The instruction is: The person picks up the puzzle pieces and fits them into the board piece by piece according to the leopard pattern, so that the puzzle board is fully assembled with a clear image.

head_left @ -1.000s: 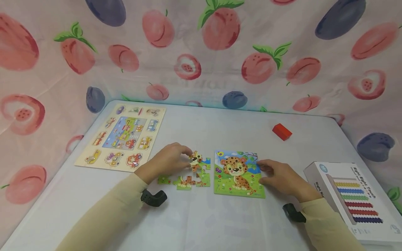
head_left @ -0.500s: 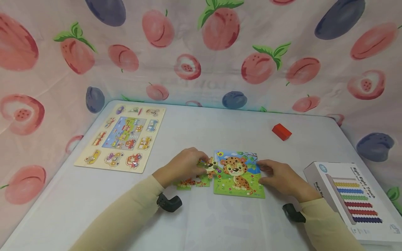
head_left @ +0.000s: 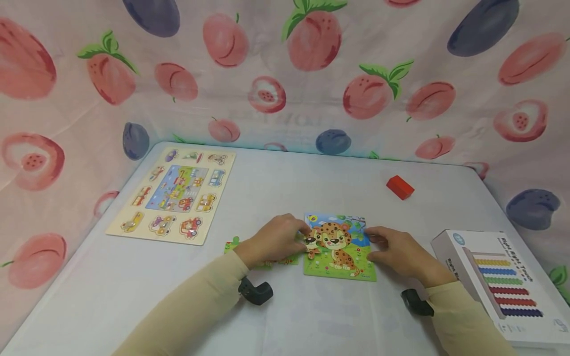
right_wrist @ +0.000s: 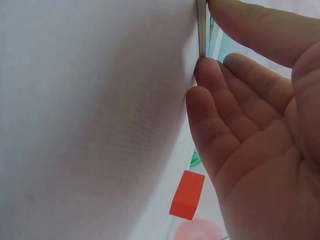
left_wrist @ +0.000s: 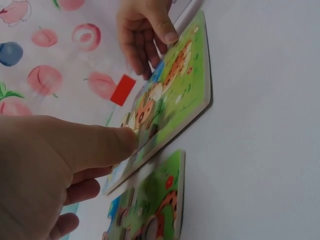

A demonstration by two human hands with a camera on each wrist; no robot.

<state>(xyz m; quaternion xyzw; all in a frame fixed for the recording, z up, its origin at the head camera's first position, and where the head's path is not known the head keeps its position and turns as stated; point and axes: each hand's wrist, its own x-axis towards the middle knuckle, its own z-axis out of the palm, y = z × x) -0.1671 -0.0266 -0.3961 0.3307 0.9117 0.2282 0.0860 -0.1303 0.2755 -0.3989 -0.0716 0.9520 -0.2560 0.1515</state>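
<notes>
Your left hand (head_left: 272,241) pinches one puzzle piece (head_left: 311,241) onto the leopard board (head_left: 340,262); your right hand (head_left: 398,253) grips its right edge. More loose pieces (left_wrist: 152,207) wait left of it.

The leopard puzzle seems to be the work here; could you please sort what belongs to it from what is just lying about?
In use: leopard puzzle board, puzzle piece pinched by the left hand, loose pieces, right hand steadying the board.

Lying about: vehicle puzzle board, red block, abacus box.

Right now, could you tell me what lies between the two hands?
In the head view, the leopard puzzle board lies between the left hand and right hand; the left holds a puzzle piece at its left edge.
</notes>
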